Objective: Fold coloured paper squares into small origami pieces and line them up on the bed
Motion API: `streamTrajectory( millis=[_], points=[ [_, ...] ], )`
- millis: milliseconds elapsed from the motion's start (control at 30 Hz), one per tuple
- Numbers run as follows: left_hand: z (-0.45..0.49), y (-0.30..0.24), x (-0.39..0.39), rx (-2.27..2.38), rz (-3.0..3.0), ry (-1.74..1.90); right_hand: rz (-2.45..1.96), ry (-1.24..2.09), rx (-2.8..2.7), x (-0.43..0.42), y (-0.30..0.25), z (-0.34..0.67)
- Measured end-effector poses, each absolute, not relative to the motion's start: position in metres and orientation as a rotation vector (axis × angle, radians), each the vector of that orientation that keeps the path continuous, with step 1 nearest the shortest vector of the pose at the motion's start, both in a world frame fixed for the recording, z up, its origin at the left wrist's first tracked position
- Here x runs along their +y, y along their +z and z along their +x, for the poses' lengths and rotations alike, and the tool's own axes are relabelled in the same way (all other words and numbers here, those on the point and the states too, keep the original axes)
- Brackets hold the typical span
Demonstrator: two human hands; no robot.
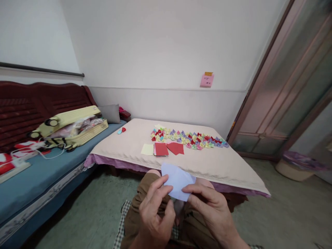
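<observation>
at the far left we see a blue-cushioned bench point(38, 180) with a half-open yellow suitcase point(75, 126) on it. next comes the low table point(124, 145) under a cream cloth, with a pale yellow sheet point(147, 149) near its front edge. below that, over our lap, our left hand point(155, 211) is closed on the left edge of a pale blue paper point(177, 180), thumb pressed on its face. the paper rises out of both grips, just in front of the table edge. on the table above lie a red stack point(161, 149), a loose red sheet point(175, 148) and a row of small folded pieces point(189, 138). our right hand point(210, 207) pinches the paper's lower right corner. a pink note point(206, 80) sticks on the wall
</observation>
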State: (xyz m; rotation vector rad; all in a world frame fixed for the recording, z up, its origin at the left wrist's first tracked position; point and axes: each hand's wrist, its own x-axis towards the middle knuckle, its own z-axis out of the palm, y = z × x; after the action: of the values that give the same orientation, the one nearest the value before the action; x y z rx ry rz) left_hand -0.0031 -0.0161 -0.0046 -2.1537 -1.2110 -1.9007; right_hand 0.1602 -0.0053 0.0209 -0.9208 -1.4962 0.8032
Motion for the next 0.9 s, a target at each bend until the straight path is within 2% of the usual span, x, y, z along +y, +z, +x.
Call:
streamTrajectory(
  millis=[367,633,700,900],
  points=[
    [0.006,-0.012,-0.019,-1.372,-1.985,-1.933,-1.073,0.856,-1.279,0.002,0.018,0.141],
    [0.007,-0.024,-0.018,-1.675,-1.893,-2.159,-1.045,1.036,-1.114,-0.002,0.017,0.125],
    [0.010,-0.027,-0.017,-1.767,-1.891,-2.328,-1.044,1.012,-1.132,-0.002,0.017,0.126],
    [0.016,-0.020,-0.007,-1.818,-1.612,-3.196,-1.018,0.957,-1.061,0.004,0.008,0.126]
  ],
)
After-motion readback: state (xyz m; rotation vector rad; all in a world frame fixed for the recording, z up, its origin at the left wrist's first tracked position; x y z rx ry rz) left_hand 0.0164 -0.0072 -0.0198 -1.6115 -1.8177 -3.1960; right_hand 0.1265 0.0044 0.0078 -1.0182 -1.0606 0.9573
